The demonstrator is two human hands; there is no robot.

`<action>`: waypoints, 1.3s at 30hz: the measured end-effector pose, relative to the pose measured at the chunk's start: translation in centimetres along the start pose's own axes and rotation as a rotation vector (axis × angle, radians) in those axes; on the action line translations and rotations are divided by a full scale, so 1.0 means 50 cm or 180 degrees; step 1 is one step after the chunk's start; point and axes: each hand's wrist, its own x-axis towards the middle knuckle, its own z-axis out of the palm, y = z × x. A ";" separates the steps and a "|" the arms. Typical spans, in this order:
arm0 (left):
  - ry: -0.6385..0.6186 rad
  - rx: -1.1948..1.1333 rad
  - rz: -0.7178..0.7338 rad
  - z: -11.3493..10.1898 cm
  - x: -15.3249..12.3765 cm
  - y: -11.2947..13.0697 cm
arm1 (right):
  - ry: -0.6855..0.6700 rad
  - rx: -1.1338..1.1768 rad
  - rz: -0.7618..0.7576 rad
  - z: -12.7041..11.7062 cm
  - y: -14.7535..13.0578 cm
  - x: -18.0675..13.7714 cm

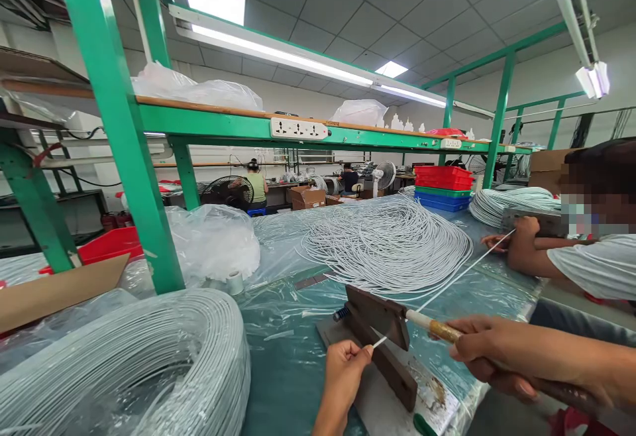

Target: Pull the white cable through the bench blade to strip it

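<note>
Left hand [342,366]: at the table's [283,356] near edge, fingers pinched together on the end of a thin white wire [379,341] poking out under the cutter blade [380,313].

Right hand [489,353]: fingers wrapped closed around the cutter's handle [437,328], which is taped and tan.

Cutter: dark metal lever blade hinged on a base plate [392,370], near edge, right of centre.

Wire: runs from the blade toward the right edge, taut.

Cut wires [387,244]: loose white pile, table centre.

Coil [129,363]: large grey-white wire coil in plastic wrap, near left corner.

Tape roll [234,282]: beside the green post [129,131].

Co-worker's hand [524,227]: at the right edge, near a second coil [507,203].

Bins [442,187]: red, green and blue stack, far edge.

No readable writing or labels visible.
</note>
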 end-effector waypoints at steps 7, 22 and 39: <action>0.0044 -0.0048 0.0033 0.002 0.010 -0.021 | 0.0025 0.0078 -0.0022 0.008 0.028 0.001; -0.0192 0.0114 -0.0156 -0.004 -0.003 -0.004 | 0.0030 0.0237 0.0038 0.008 0.043 0.005; -0.0188 0.0087 -0.0269 -0.008 0.001 -0.013 | 0.0557 -0.0351 -0.0128 0.017 0.111 0.011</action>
